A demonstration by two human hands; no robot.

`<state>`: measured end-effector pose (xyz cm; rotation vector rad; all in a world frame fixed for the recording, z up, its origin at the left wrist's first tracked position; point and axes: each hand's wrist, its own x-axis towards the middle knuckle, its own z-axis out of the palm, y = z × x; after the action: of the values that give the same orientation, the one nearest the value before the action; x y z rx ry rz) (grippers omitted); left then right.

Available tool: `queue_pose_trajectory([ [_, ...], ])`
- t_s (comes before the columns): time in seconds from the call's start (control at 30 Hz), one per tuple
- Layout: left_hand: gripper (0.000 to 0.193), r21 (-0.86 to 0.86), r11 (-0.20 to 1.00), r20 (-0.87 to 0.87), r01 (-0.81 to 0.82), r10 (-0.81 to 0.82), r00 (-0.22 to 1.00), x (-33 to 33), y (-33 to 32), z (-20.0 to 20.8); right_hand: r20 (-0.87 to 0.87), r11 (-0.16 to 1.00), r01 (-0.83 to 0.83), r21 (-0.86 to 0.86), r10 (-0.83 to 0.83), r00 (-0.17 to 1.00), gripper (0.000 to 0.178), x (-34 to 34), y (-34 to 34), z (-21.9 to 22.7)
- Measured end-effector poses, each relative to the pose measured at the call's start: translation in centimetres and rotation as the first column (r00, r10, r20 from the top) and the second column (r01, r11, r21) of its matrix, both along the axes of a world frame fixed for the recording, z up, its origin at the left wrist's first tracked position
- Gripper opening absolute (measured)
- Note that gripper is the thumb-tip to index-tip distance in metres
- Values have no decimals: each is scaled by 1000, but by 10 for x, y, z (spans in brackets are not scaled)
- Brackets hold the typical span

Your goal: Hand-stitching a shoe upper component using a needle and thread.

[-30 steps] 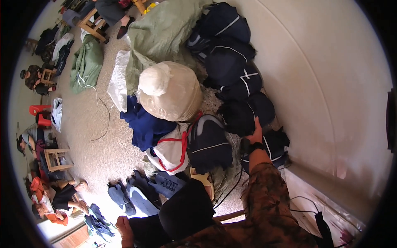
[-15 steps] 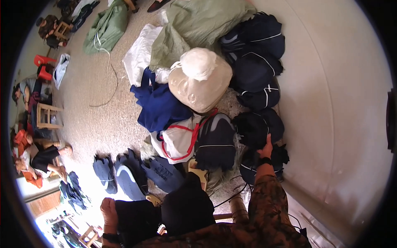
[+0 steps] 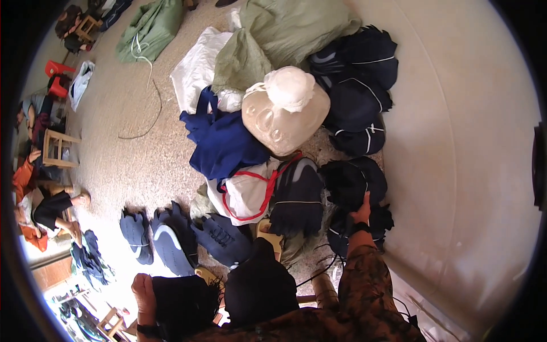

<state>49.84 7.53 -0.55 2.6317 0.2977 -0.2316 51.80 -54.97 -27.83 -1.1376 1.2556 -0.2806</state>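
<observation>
My right hand (image 3: 361,212) reaches forward and grips a black garment (image 3: 351,183) on a pile by the wall. Down at the lower left, my left hand (image 3: 142,288) holds a black bundle of cloth (image 3: 185,302) near my lap. Between them lies another dark bundle (image 3: 259,288). Ahead are a black striped piece (image 3: 296,196) and a white bag with red straps (image 3: 245,194).
A tied clear sack (image 3: 285,111), blue cloth (image 3: 225,142), green sacks (image 3: 285,28) and dark garments (image 3: 356,85) pile along the pale wall (image 3: 456,142). Blue pieces (image 3: 171,236) lie on the floor. People sit by a wooden stool (image 3: 57,148) and a red stool (image 3: 56,77) at left.
The view has shifted so the pile sits lower and nearer. My right hand stays on the black garment pile by the wall; my left hand has come further into view with its bundle.
</observation>
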Motion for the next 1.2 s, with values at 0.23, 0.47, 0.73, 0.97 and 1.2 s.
queue_pose_trajectory([
  [0.23, 14, 20, 1000, 2, 1, -1, 1000, 1, 1, -5, -154, 916, -257, -309, 218, 964, 66, -6, 1, -9],
  [0.47, 14, 25, 999, -13, 28, -28, 1000, 2, 4, -10, 208, 997, 76, 20, -78, 975, 58, -1, 2, -15],
  [0.73, 18, 58, 994, -66, 94, -90, 994, 3, 8, -9, 128, 978, 157, -138, -140, 982, 61, 3, 4, -10],
  [0.97, 21, 57, 992, -67, 110, -106, 992, 5, -2, -6, -197, 972, -70, -225, 25, 980, 31, -30, -66, -10],
  [1.2, 22, 18, 998, -31, 63, -62, 998, 5, -7, -5, -511, 828, -25, -560, -322, 797, 35, -194, -74, -25],
])
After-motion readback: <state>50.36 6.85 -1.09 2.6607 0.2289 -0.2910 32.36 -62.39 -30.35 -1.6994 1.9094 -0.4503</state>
